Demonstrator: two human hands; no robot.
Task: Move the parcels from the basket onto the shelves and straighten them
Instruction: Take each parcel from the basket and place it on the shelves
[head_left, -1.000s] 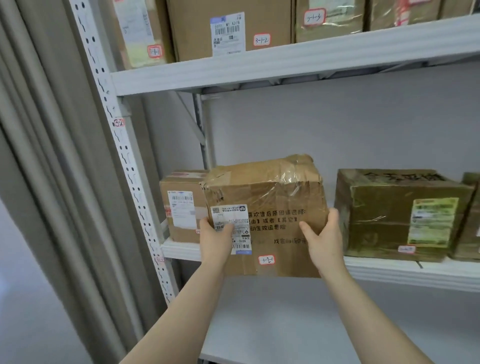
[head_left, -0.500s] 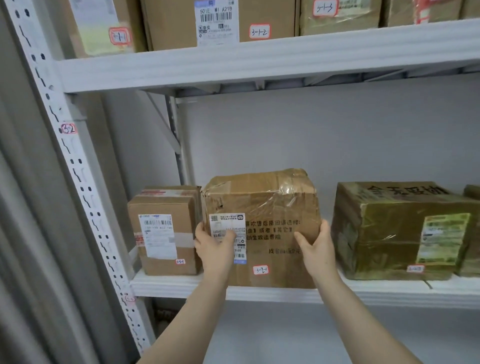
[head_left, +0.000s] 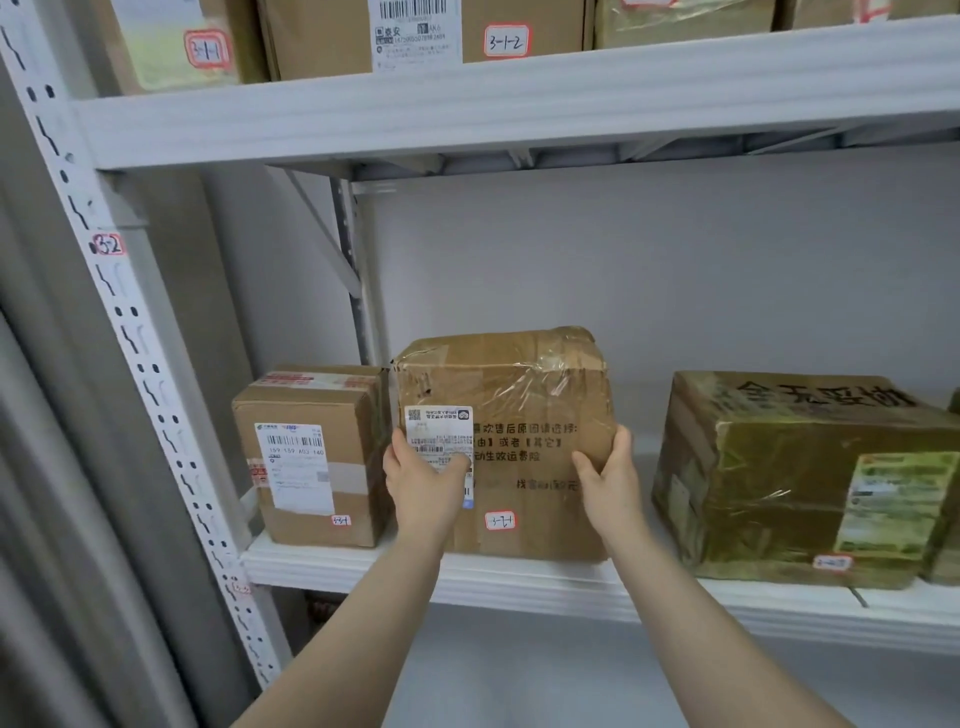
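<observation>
fingers (head_left: 399, 441) of the left hand (head_left: 423, 486) curl round the left front edge of the brown parcel (head_left: 524, 405), with the thumb laid flat across its white shipping label (head_left: 439, 428). the right hand (head_left: 608, 480) mirrors this on the other side: its fingers (head_left: 623, 441) wrap the right front edge and the thumb presses on the printed front face. both hands grip the box from the sides, with the forearms reaching up from below.

the brown parcel stands upright on the middle shelf (head_left: 675, 597), its front face close to the shelf's front lip. its top is creased and covered in shiny clear tape. a small red-framed sticker (head_left: 500, 520) sits low on the front.

just to the left stands a smaller brown parcel (head_left: 317, 457) with its own white label, set a little further back. the gap between the two is so narrow that i cannot tell whether they touch. to the right, well apart from the held box, lies a wider parcel (head_left: 769, 478) wrapped in greenish-brown tape, with a green label on its front.

above, the upper shelf (head_left: 519, 104) carries a row of cardboard boxes (head_left: 322, 36) with handwritten red-framed tags. a white perforated upright (head_left: 130, 338) runs down the left side of the rack and bears a small tag (head_left: 109, 244). grey curtain folds (head_left: 31, 467) hang further left, and a pale wall (head_left: 649, 260) closes the back.
</observation>
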